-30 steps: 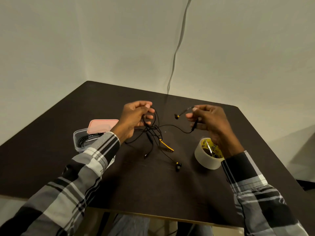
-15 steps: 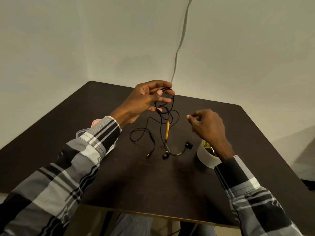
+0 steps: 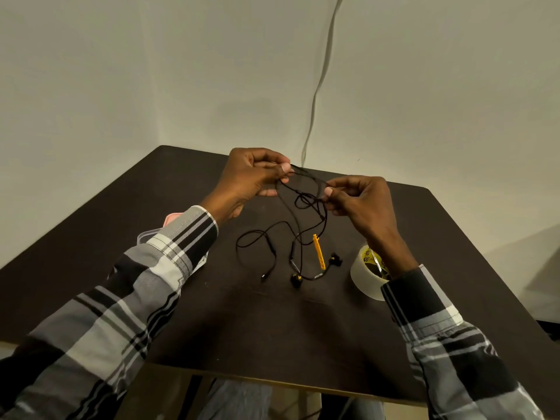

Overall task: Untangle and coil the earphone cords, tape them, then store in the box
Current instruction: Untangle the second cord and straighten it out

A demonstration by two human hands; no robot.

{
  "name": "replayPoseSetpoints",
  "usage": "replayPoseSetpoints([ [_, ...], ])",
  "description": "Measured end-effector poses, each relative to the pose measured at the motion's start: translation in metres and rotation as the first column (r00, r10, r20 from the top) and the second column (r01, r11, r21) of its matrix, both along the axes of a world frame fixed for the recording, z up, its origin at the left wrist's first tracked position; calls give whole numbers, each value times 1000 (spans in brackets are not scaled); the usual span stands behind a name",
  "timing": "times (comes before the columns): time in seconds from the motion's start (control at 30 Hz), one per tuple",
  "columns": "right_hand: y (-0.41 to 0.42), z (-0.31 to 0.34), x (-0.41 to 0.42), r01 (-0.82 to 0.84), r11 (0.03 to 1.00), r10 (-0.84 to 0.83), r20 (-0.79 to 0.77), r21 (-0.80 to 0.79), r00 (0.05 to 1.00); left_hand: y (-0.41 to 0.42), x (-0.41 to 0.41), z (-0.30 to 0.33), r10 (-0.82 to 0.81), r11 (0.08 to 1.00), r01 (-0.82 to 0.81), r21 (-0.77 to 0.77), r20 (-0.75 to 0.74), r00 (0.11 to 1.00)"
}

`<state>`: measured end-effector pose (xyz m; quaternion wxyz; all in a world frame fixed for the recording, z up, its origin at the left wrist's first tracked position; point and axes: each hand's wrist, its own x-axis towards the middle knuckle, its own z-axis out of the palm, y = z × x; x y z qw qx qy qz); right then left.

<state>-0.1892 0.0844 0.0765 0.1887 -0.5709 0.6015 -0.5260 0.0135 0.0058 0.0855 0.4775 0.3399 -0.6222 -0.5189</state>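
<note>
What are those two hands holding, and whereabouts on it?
The left hand and the right hand each pinch the tangled black earphone cord at its upper loops; the earbuds lie on the table.

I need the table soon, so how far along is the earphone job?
Early. Done: nothing visibly. In hand: both hands, left and right, pinch the cord, still knotted between them, its earbuds on the table. Left: coiling, taping from the untouched tape roll, boxing.
</note>
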Motion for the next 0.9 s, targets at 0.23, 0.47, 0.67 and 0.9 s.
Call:
replayPoseSetpoints([
  [0.23,5,3,-5,-23,999,37,377,-42,926,-7,5,-8,149,981,-138,137,-76,986],
  [0.47,10,12,-8,-125,992,111,718,-35,687,-9,8,-18,211,928,-151,340,-148,966],
  [0.67,12,14,-4,-122,992,120,500,-28,858,-4,4,-37,149,988,-156,-1,301,942],
  [0.9,16,26,-3,-120,992,125,164,-38,979,-2,8,-40,117,993,-110,-43,269,956],
])
